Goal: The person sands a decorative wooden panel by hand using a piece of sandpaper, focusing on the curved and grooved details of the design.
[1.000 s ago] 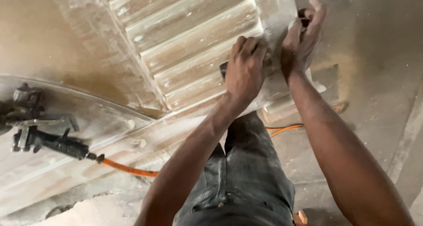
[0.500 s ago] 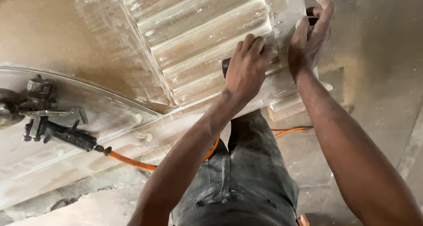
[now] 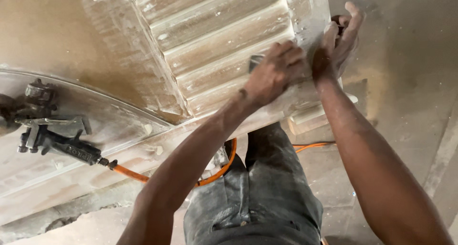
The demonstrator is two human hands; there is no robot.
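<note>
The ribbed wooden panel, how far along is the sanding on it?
Partly done, by the look of it. The ribbed wooden panel is dusted pale across its ribs, so much of it seems rubbed already. In hand: the left hand presses a small sanding pad on the lower ribs, and the right hand grips the panel's edge. The spray gun on its orange hose lies idle, so any coating appears left.

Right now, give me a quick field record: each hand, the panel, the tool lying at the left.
left hand: pressed flat on the ribbed panel, a small dark pad under the fingers
right hand: at the panel's right edge, curled round a small dark thing, too hidden to tell
panel: pale, dusty, ridged, lying flat
spray gun: lies unheld on the curved board at left
hose: orange, runs from the gun past the person's legs
</note>
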